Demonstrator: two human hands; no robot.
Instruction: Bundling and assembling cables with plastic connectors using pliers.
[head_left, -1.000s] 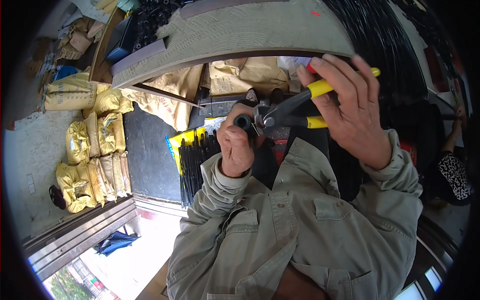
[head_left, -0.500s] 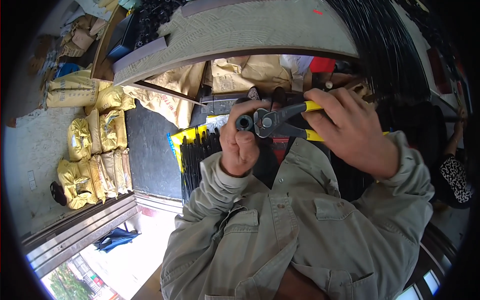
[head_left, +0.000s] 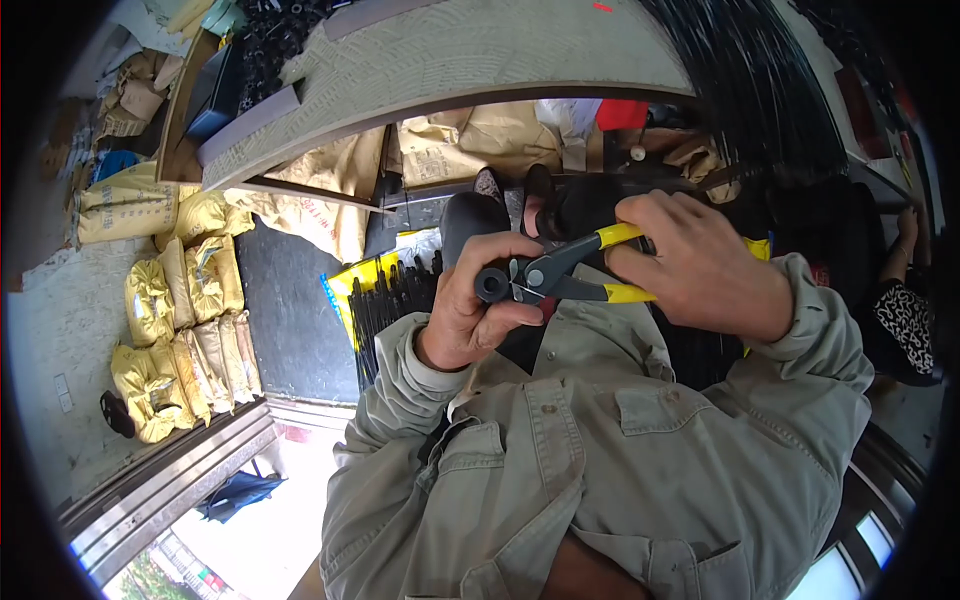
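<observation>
My left hand [head_left: 476, 308] is closed around a short black tubular part [head_left: 491, 285], its round open end facing up between thumb and fingers. Yellow-handled cutting pliers [head_left: 562, 268] are gripped in my right hand [head_left: 685, 262], fingers around the handles. The dark jaws of the pliers meet the side of the black part. Whether they bite into it I cannot tell. Below and left of my left hand lies a bundle of thin black rods [head_left: 395, 305] on a yellow and blue bag [head_left: 348, 300].
Ahead is a grey worktop [head_left: 500, 60] with long black strands [head_left: 750, 80] at its right and small black parts [head_left: 275, 55] at its left. Brown sacks [head_left: 490, 140] lie under it. Yellow sacks [head_left: 150, 385] stack at left. At far right another person's patterned sleeve [head_left: 903, 325] shows.
The pliers' handles have tilted a little and stay against the black part. My left thumb has stretched out toward the jaws. The whole view has shifted slightly.
</observation>
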